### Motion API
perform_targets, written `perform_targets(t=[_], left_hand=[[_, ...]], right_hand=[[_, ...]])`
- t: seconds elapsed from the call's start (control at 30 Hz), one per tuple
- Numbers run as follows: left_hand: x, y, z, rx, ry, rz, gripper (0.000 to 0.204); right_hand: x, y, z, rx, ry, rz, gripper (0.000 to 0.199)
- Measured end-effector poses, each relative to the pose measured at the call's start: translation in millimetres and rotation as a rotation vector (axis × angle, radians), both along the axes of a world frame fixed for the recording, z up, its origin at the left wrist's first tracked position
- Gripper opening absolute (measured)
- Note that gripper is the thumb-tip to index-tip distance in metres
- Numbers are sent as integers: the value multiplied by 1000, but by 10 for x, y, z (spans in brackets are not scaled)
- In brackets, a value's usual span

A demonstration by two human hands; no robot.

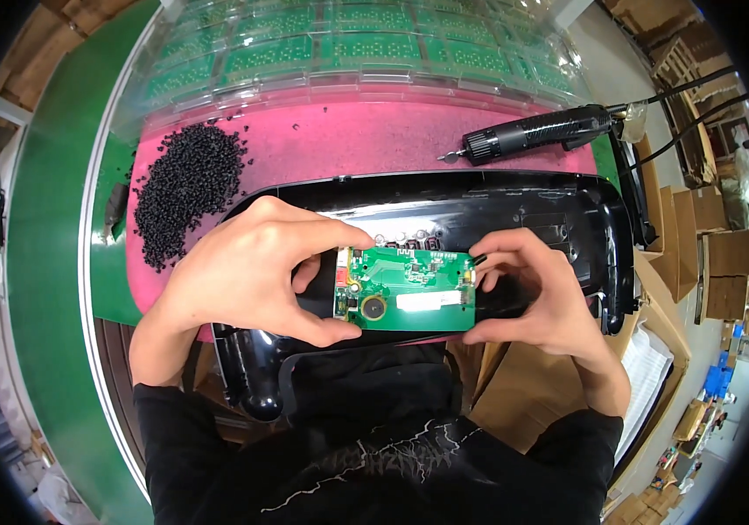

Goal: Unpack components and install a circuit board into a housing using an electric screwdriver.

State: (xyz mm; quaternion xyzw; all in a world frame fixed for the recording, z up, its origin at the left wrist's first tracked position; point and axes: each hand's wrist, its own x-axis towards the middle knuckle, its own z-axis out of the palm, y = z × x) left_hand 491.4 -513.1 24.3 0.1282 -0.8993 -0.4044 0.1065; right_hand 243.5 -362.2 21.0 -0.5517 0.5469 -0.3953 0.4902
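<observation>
Black sleeves are filling the bottom of the view, and just beyond them your two hands are meeting over a green circuit board [405, 290]. Your left hand [248, 271] is pinching the board's left short edge, thumb running under the lower corner and forefinger curling over the upper one. Your right hand [532, 293] is pinching the right short edge the same way, fingertips wrapping the top corner and thumb lying along the bottom. Both sets of fingers are closing on the board, so neither hand is free.

You are holding the board with its long axis running left to right, square across your body, component face up, with a round black part near its lower left and a white strip along its middle. It is sitting directly between your hands, about equally near each, and hovering over or resting on the glossy black plastic housing [567, 219]; whether it is touching the housing you cannot tell from here. A row of small dark parts is showing just above the board's top edge.

Further out, a heap of black pellets [189, 184] is lying on the pink mat [348, 140] to your left, an electric screwdriver [536, 131] is resting to your right, and clear trays of green boards [348, 48] are stacking up behind.
</observation>
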Motion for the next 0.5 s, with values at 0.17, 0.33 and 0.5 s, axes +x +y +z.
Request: perform_targets(t=[0.17,0.33,0.5], left_hand=[[-68,-9,-119,-112,65,-1,57],[-72,9,-144,-246,-20,94,57],[-89,44,-89,-311,-146,104,57]], right_hand=[[-106,-110,-70,-175,379,76,56],[-75,-222,-178,-302,490,8,56],[-60,-223,-205,-314,558,14,56]])
